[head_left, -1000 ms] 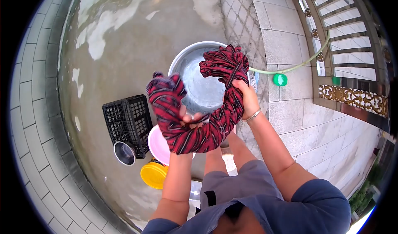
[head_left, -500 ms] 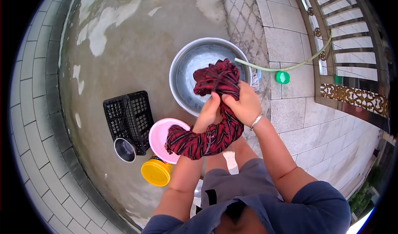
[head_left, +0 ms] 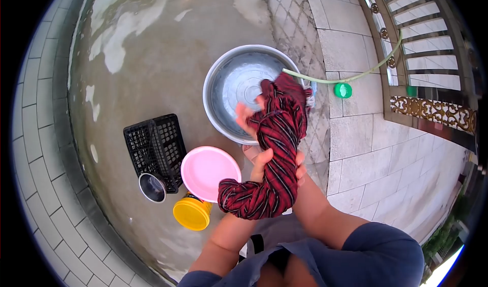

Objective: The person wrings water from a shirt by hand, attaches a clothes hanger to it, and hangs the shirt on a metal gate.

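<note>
A red-and-black plaid cloth (head_left: 279, 144), twisted into a thick rope, hangs between my arms in front of my lap. My left hand (head_left: 261, 166) grips its middle, thumb on the near side and fingertips showing at the right edge. Most of my right hand (head_left: 246, 118) is behind the upper part of the cloth; its blurred fingers show on the left side, curled against it. The upper end of the cloth is over the rim of a large metal basin (head_left: 223, 101). Its lower end bends left across my left forearm, near a pink basin (head_left: 208, 170).
A black plastic crate (head_left: 157, 147), a small metal bowl (head_left: 152, 188) and a yellow-lidded bucket (head_left: 191, 215) stand at left on the wet concrete. A pale green hose (head_left: 351, 78) ends at the metal basin's rim. Beside it are a green cup (head_left: 343, 90) and a metal gate (head_left: 427, 48).
The cloth has come lower and is turned more upright. My right hand has moved from the cloth's right side to behind it; my left hand has shifted lower along it.
</note>
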Demonstrator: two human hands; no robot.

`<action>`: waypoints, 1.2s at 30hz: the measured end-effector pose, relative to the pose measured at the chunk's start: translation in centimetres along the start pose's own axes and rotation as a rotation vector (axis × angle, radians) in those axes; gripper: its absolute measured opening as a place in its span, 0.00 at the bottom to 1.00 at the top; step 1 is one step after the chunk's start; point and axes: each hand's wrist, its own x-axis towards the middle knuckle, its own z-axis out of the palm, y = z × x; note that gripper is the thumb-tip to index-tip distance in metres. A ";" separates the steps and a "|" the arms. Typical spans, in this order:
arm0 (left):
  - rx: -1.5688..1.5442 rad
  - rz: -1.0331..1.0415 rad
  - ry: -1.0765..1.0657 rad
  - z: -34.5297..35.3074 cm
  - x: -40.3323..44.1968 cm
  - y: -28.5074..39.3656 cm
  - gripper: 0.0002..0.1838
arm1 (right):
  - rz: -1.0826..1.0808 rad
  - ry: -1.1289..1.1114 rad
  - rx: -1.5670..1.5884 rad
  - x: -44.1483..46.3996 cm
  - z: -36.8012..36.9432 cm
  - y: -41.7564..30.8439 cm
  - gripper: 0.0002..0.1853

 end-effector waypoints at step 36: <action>0.883 -0.110 0.315 1.1 -1.6 1.7 0.13 | -0.083 -0.262 -2.097 4.9 5.6 -12.9 0.21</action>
